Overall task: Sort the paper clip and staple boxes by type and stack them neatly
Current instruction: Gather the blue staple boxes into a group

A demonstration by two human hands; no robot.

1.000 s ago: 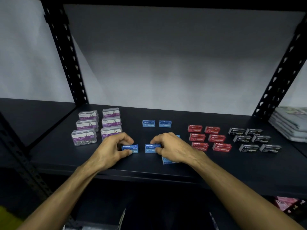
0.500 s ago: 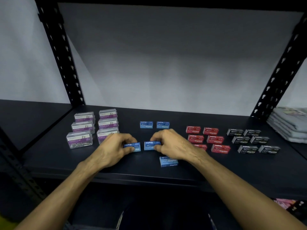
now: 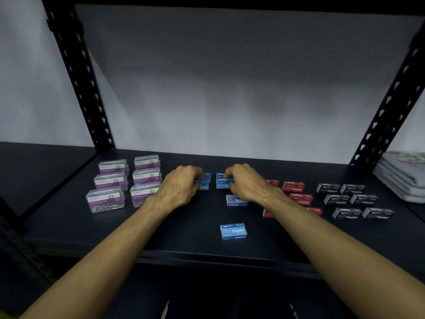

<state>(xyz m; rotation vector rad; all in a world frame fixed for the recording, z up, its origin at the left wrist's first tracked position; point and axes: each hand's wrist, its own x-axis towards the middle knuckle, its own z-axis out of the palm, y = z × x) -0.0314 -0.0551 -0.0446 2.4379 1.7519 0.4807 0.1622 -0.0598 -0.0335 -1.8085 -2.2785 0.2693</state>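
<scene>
My left hand [image 3: 181,186] grips a blue staple box [image 3: 203,180] and holds it on or just over another blue box at the back of the shelf. My right hand [image 3: 245,183] grips a second blue staple box [image 3: 222,180] set on a blue box beneath it. A blue box [image 3: 234,201] lies just in front of my right hand, showing its orange-dotted face. Another blue staple box [image 3: 234,231] lies alone near the front edge. Clear paper clip boxes [image 3: 146,179] with purple labels stand in two rows at the left.
Red staple boxes [image 3: 293,186] lie right of my right hand, partly hidden by my forearm. Black staple boxes [image 3: 349,200] lie in two rows further right. A stack of folded papers [image 3: 401,176] sits at the far right. Black perforated uprights [image 3: 76,72] frame the dark shelf [image 3: 184,240].
Both hands carried their blue boxes away from me onto the two blue boxes at the back. A blue box with an orange dot now shows in front of my right hand.
</scene>
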